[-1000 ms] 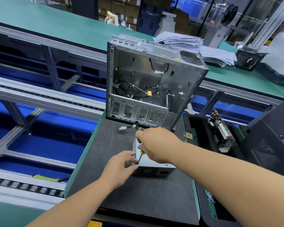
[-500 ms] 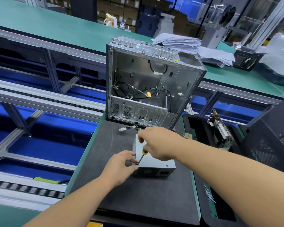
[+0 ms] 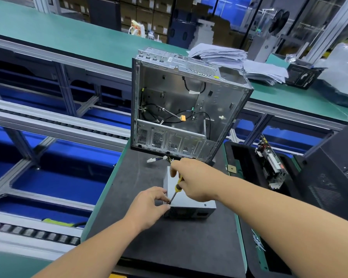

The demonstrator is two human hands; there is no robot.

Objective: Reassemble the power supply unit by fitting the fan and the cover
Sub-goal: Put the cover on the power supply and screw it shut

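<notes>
The grey power supply unit (image 3: pixel 191 205) lies on the dark mat (image 3: pixel 169 237) with its cover on top; a fan grille shows on its near face. My right hand (image 3: pixel 195 179) grips a yellow-handled screwdriver (image 3: pixel 176 190), tip down at the unit's near left top corner. My left hand (image 3: pixel 149 205) pinches that same corner beside the tip, steadying the unit. White cable connectors (image 3: pixel 157 159) trail from the unit's far end.
An open, empty computer case (image 3: pixel 185 109) stands upright just behind the unit. A black tray with a circuit board (image 3: pixel 269 163) sits to the right, and a black mesh panel (image 3: pixel 329 181) beyond it. Roller conveyor rails (image 3: pixel 48 125) run on the left. Paper stacks (image 3: pixel 239 61) lie on the far green bench.
My right hand has lifted and tilted a little, so more of the screwdriver's yellow handle shows. My left hand stays at the unit's corner.
</notes>
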